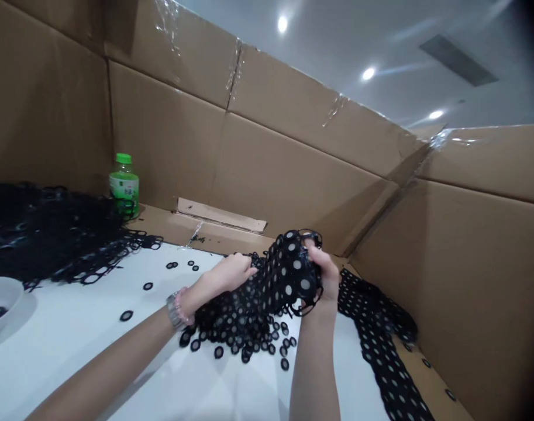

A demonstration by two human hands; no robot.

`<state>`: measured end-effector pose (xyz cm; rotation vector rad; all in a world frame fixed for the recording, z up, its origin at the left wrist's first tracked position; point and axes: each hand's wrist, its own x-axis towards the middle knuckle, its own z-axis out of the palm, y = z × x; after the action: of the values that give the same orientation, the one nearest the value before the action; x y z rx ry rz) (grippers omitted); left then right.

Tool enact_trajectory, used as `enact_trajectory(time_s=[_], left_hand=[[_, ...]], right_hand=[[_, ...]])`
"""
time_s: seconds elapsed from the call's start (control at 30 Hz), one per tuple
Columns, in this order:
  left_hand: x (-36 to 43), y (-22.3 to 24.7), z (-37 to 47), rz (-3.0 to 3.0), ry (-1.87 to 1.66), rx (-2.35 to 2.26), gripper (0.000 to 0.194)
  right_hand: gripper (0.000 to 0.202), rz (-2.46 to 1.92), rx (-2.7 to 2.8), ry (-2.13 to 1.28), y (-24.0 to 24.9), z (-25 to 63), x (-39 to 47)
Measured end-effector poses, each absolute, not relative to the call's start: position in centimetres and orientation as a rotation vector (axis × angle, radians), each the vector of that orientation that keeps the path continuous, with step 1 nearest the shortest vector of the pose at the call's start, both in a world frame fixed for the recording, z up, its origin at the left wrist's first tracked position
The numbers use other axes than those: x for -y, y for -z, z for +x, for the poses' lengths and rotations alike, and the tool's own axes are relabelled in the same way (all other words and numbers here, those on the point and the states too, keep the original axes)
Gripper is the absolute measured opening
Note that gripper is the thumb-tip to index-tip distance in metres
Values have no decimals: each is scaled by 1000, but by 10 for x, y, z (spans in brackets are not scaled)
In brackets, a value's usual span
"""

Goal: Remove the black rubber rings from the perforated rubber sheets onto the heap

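A black perforated sheet (288, 275) full of round holes is bunched up between both hands above a white table (73, 345). My left hand (225, 278) grips its left side; a watch sits on that wrist. My right hand (326, 272) clamps the sheet's upper right part. Below the hands, several small black rings (244, 345) lie loose on the table in a heap.
A pile of black ring scrap (42, 231) fills the left. A green-capped bottle (124, 186) stands at the back left. A white bowl (1, 298) sits at the left edge. Another perforated strip (381, 333) runs along the right. Cardboard walls (293, 169) enclose the table.
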<state>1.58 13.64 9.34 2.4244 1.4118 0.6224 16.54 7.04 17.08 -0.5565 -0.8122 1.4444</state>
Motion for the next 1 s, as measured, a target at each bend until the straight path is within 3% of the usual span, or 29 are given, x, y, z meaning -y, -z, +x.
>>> enact_trajectory(time_s=[0.13,0.27,0.47,0.63,0.87,1.0], left_hand=[[-118,-134,-7,2393,-1009,-1428,36],[-78,-166,-13,2322,-1450,-1093,37],[-51,-168,5,2288,-1302,-972,38],[-56,-168,5,2238,-1240,-884,28],[-83,-167,-12,2182,-1340,-1124,35],[-110,-143,-14,2344,-932,-1324,35]], right_hand=[[25,-617,805,-1493,-179,163,-69],[21,-595,888,-1503,-180,153,-66],[18,-577,1085,-1320,-172,139,-63],[23,-616,1084,-1193,-167,137,-63],[28,-493,854,-1228,-183,168,-55],[19,-379,802,-1290,-190,177,-61]])
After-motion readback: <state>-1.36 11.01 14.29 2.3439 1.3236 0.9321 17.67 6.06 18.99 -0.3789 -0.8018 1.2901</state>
